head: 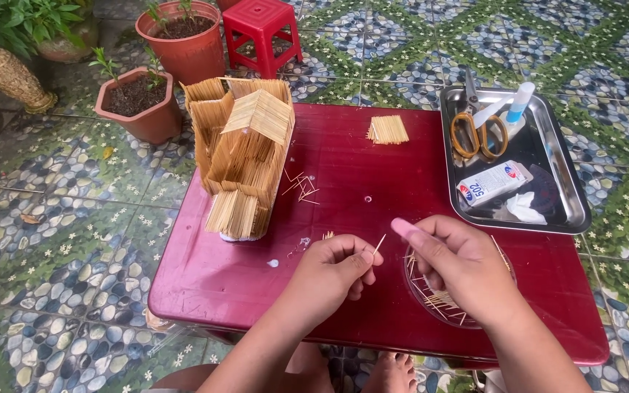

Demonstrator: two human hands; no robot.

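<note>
The left hand pinches a single toothpick between thumb and fingertips, its thin pale shaft slanting up and to the right out of the closed fingers. The right hand hangs just beside it, fingers loosely curled with the index finger stretched toward the stick's tip; whether it grips anything I cannot tell.

Under the right hand sits a clear round dish of loose toothpicks, mostly covered by the palm, so its rim shows only in part. Another short bunch of sticks peeks out just above the left knuckles, too small to make out clearly.

Both hands work over a dark red table. Beyond and to the left of the left hand stands a little house of toothpicks, with scattered sticks lying between it and the hands. Farther ahead lies a small flat panel of glued sticks. Beyond the right hand is a metal tray holding orange-handled scissors, a glue tube and a small bottle with a blue cap. Off the table, well to the left, stand potted plants and a red stool on the patterned tile floor.
</note>
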